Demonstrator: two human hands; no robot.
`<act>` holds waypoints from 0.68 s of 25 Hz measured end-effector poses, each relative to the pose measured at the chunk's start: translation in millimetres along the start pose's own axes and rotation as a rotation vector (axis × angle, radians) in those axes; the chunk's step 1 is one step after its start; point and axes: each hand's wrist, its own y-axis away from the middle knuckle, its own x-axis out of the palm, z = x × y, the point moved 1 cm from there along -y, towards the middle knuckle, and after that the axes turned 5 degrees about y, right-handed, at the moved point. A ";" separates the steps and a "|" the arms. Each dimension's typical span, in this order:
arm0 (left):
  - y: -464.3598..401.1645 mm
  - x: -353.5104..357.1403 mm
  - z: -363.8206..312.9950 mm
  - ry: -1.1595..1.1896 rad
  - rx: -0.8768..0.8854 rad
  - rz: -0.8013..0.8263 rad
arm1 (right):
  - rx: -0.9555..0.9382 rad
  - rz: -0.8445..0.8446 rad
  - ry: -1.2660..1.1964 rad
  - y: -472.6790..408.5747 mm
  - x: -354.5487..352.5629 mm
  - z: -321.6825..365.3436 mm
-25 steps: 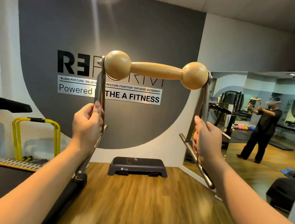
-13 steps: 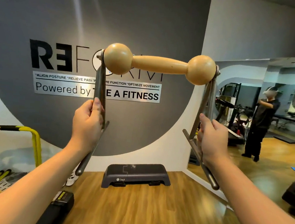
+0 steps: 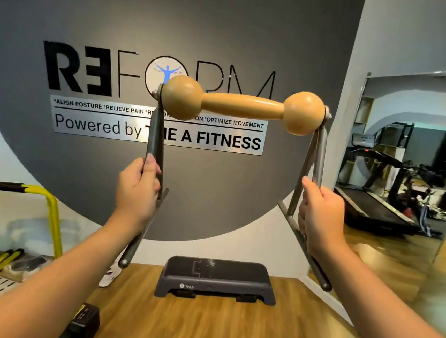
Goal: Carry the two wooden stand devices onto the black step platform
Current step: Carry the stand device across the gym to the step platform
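Fingers (image 3: 150,168) of the left hand (image 3: 136,191) are wrapping tight around the left grey metal leg of the wooden stand device (image 3: 242,106), thumb lying up along the bar. Fingers (image 3: 306,188) of the right hand (image 3: 320,217) are curling closed around the right metal leg in the same way. Both hands are holding the device up at centre frame: a pale turned-wood roller with two ball ends, riding level between the tops of the two legs, whose lower bars are angling down and outward past the wrists. Only this one device is showing. Below it, at lower centre, the black step platform (image 3: 216,278) is sitting on the wooden floor (image 3: 216,330) against the grey wall with the REFORM lettering (image 3: 154,76). A yellow tubular frame (image 3: 16,204) is standing at left; a wall mirror (image 3: 410,171) at right is reflecting treadmills.
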 end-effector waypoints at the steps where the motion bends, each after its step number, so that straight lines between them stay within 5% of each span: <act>1: -11.8 9.7 8.9 -0.003 -0.006 -0.010 | -0.004 0.007 0.015 -19.4 6.1 -8.9; 17: -268.4 85.6 287.0 -0.060 -0.106 -0.061 | 0.023 0.058 0.046 -290.2 211.8 -221.5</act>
